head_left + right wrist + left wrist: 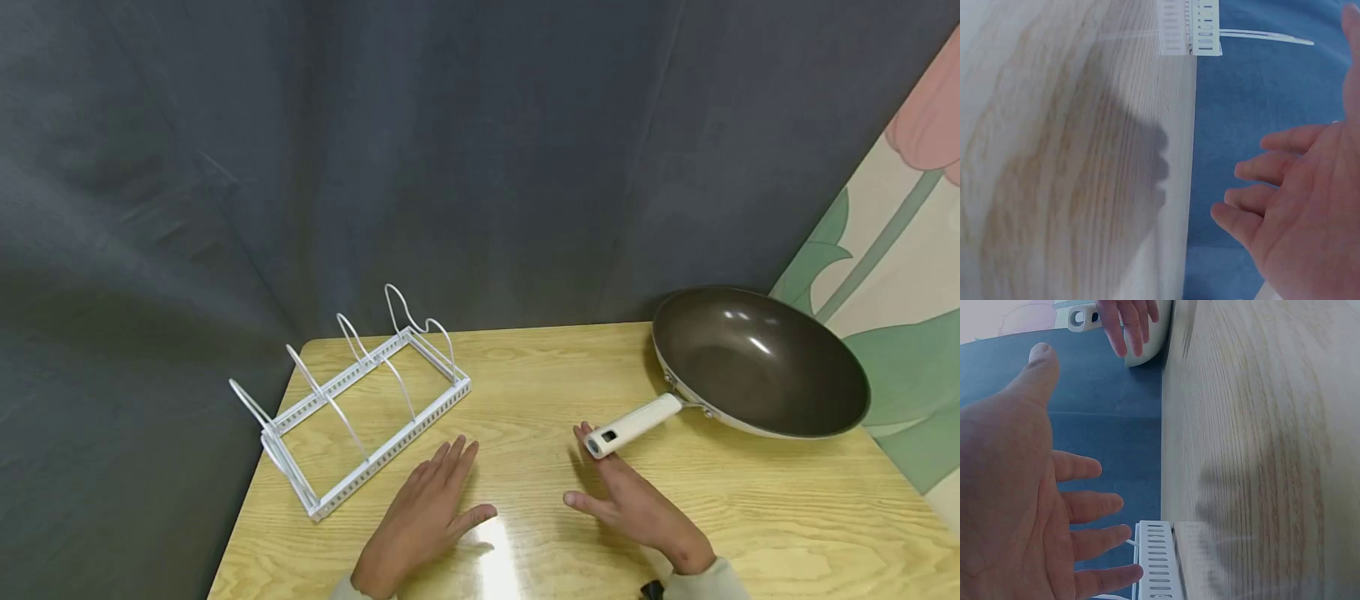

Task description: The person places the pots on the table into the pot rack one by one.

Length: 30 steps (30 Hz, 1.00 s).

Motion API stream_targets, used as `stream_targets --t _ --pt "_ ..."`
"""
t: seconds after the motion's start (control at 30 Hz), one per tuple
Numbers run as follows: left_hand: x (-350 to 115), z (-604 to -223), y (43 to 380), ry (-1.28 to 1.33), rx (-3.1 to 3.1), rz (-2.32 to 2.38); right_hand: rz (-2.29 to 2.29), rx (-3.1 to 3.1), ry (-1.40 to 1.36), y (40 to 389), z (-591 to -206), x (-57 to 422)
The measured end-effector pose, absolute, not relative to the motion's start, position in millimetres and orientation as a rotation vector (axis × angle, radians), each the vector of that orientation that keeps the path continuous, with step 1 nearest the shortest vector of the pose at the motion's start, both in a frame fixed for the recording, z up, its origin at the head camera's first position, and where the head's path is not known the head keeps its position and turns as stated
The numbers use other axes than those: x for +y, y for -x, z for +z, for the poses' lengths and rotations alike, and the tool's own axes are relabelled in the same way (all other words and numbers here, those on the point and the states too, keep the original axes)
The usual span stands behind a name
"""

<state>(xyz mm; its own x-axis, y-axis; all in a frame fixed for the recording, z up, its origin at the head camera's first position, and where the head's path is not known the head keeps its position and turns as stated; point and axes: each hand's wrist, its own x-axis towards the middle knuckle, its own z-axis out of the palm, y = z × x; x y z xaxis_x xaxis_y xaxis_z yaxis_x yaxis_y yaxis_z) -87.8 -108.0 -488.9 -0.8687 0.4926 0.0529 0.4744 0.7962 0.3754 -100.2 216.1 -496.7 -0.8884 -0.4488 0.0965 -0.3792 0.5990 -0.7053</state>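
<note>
A white wire rack (375, 454) with several upright loops lies on the left of the wooden table. On the right sits a large wok (757, 358), dark brown inside, its pale handle (637, 423) pointing toward the front left. My left hand (423, 517) hovers over the table just in front of the rack, fingers extended and thumb spread, holding nothing. Beside the handle's end is my right hand (633, 504), fingers extended; the handle tip covers part of them in the head view. In the right wrist view, the palm of the right hand (1310, 200) holds nothing.
The wooden table (525, 375) ends at a dark curtain (480, 167) along the back and left. A flower-patterned cloth (900, 333) hangs at the right, behind the wok. A small black item (652, 590) shows by the right wrist.
</note>
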Motion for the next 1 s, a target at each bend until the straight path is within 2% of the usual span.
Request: stream_targets --t 0.63,1.0 --pt "-91.4 -479.3 92.6 -0.840 2.879 0.649 -1.525 2.513 0.553 105.9 -504.2 239.6" --pt "-73.9 -473.1 97.6 -0.911 2.807 0.586 -1.826 2.267 0.610 113.5 -511.8 245.0"
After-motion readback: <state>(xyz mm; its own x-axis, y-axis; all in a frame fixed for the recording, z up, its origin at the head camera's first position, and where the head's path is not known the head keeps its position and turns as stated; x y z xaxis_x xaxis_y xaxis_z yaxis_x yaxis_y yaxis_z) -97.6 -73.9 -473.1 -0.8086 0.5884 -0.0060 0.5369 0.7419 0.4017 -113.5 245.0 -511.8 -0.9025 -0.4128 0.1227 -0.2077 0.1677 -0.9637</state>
